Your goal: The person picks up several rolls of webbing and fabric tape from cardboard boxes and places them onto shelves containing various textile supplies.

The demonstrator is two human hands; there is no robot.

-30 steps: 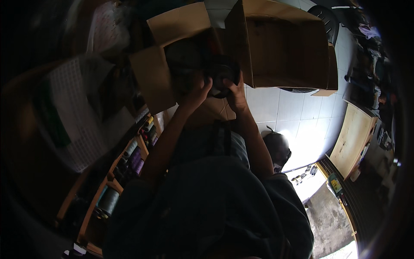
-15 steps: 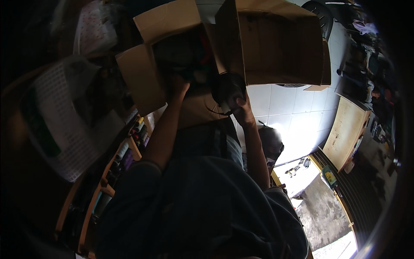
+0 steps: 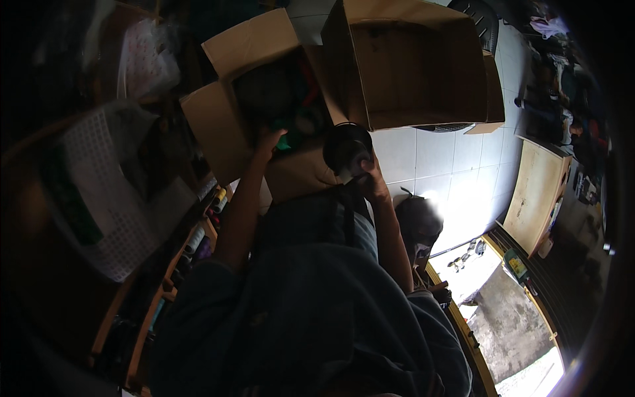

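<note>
My right hand [image 3: 373,180] is closed around a black roll [image 3: 346,143] with a pale core, held upright at the near right corner of an open cardboard box [image 3: 288,180]. My left hand [image 3: 268,143] is at this box's near left side, its fingers drawn together at a small bright green piece [image 3: 283,139] whose kind I cannot make out. Inside the box are dark, green and red items, among them a pale ring-shaped roll [image 3: 308,123]. Shadow hides most of the contents.
A larger cardboard box [image 3: 423,73] lies open at the far right on white floor tiles [image 3: 433,152]. To my left are a white perforated basket [image 3: 109,192] and a wooden rack [image 3: 173,268] of thread spools. A dark bag-like object [image 3: 419,221] stands by my right forearm.
My left hand has drawn back a little from inside the box, and green shows at its fingertips. The right hand still holds the black roll; the view has shifted slightly.
</note>
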